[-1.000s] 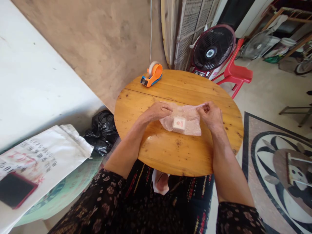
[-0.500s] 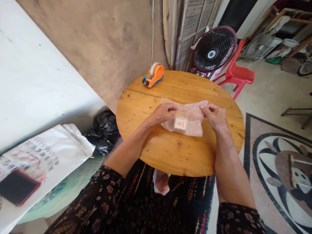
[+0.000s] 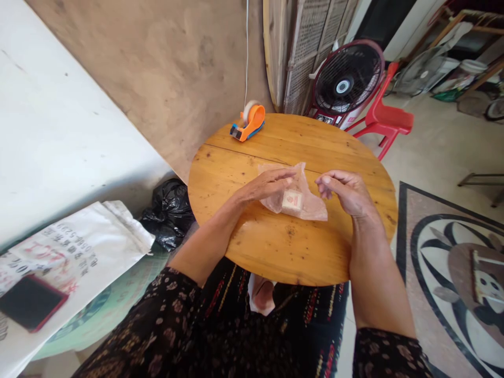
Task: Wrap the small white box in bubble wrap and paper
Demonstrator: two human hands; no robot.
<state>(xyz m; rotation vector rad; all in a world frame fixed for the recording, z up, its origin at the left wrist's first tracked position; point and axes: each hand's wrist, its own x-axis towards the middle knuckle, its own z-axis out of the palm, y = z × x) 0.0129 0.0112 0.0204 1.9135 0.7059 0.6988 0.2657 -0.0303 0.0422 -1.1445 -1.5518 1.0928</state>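
A thin pinkish plastic bag point(image 3: 312, 208) lies on the round wooden table point(image 3: 283, 252), with a small pale box point(image 3: 292, 199) bearing a red mark inside it. My left hand point(image 3: 266, 188) rests on the bag's left part, its fingers closed over the plastic just beside the box. The bag's upper edge stands up in a fold next to those fingers. My right hand point(image 3: 347, 192) hovers just right of the bag with loosely curled, separated fingers and nothing in them.
An orange tape dispenser point(image 3: 248, 122) sits at the table's far edge. Behind the table stand a floor fan point(image 3: 346, 79) and a red plastic chair point(image 3: 388, 118). A black bag point(image 3: 169, 210) and a white sack point(image 3: 66, 247) carrying a dark flat device point(image 3: 31, 302) lie to the left.
My right hand has let go of the bag's right corner and pulled back slightly. The bag has folded toward the left, and my left hand has slid further over it.
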